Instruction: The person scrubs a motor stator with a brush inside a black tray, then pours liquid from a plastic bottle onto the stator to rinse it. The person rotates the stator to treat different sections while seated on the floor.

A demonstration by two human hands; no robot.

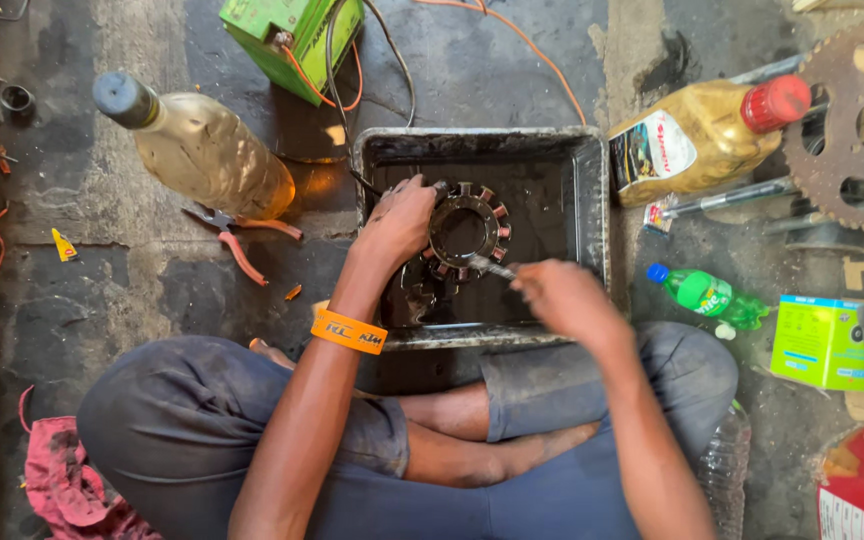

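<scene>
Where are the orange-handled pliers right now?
The pliers lie on the concrete floor at left in the head view, beside the grey-capped oil bottle, left of the metal tray.

Floor inventory:
- metal tray [588, 200], one
- toothed ring part [464, 230], one
- oil bottles, two: grey-capped [202, 150], red-capped [702, 135]
- green soft-drink bottle [709, 295], one
- clear plastic bottle [722, 465], one
- rusty sprocket [857, 125], one
- pliers [237, 235], one pair
- green battery [292, 35], one
- green carton [820, 342], one
- red rag [67, 480], one

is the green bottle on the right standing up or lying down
Lying down: the green bottle rests on its side on the floor, blue cap toward the tray.
</scene>
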